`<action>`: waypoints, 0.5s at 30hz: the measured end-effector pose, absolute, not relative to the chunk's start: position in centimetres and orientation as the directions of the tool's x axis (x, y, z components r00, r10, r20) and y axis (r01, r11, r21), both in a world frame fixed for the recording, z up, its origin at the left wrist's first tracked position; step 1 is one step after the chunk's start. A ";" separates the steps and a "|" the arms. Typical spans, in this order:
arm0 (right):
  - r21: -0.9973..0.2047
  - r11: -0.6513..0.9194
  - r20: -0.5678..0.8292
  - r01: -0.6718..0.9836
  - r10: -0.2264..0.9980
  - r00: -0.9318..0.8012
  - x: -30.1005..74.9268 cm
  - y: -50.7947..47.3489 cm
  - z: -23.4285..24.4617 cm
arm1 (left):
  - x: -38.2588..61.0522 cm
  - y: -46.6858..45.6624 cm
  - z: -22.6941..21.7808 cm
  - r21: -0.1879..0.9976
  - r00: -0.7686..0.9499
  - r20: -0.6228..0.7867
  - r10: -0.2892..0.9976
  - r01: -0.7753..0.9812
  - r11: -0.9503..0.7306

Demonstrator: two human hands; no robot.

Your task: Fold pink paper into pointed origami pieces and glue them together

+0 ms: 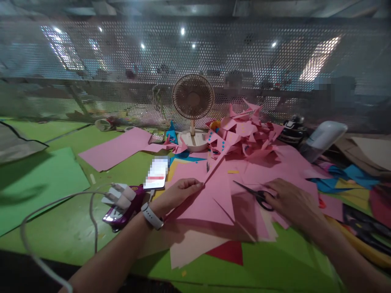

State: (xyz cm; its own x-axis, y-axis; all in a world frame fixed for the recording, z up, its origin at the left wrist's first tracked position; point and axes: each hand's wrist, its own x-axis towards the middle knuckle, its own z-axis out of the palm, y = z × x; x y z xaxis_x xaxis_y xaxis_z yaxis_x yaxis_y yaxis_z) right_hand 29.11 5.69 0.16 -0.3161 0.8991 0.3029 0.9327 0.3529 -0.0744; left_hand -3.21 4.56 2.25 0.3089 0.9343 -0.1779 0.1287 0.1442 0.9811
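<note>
Between thumb and fingers, my left hand [186, 189] pinches the edge of a pink paper sheet [210, 203], which has a cut slit near its lower right. A white band circles that wrist. My right hand [282, 199] grips a pair of black scissors [256, 195], with fingers at the handles and the tips pointing left, over the pink paper. The blades look closed or nearly so and stand apart from the held sheet. Beneath lie more pink sheets, a cream sheet [192, 246] and a dark red piece [227, 252].
A small fan [193, 97] stands behind a heap of pink paper scraps [244, 130]. Left of my left hand are a lit phone [157, 173] and a charger with a cable [120, 195]. Larger black-handled scissors [365, 224] lie at the right. Perforated metal panel [122, 61] closes off the back.
</note>
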 end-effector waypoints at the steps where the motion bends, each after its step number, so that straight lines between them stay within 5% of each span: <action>1: -0.055 0.430 0.411 0.901 0.832 -0.372 28.5 5.4 0.2 | -3.1 4.4 2.3 0.979 0.332 -0.182 0.926 0.152 0.138; 4: 0.069 0.638 0.592 0.767 0.593 -0.546 26.4 4.2 0.4 | -2.6 3.9 2.1 0.977 0.388 -0.201 0.899 0.145 0.156; 8: 0.174 0.826 0.509 0.536 0.390 -0.767 24.4 2.6 0.5 | -2.0 3.2 1.9 0.978 0.512 -0.196 0.837 0.162 0.130; 11: 0.119 0.902 0.496 0.416 0.309 -0.811 24.1 2.1 0.6 | -2.0 3.2 2.0 0.959 0.590 -0.151 0.793 0.283 -0.028; 15: -0.091 0.903 0.568 0.419 0.393 -0.723 23.7 2.0 0.4 | -2.1 3.5 2.6 0.803 0.599 -0.020 0.800 0.486 -0.344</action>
State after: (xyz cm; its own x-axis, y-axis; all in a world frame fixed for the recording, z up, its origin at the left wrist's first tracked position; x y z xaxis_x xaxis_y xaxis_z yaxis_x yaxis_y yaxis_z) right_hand 23.72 2.04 0.37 -0.7234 0.3926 0.5680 0.4188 0.9035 -0.0911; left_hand -2.12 3.45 2.61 0.5994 0.8002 -0.0204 0.4862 -0.3438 0.8034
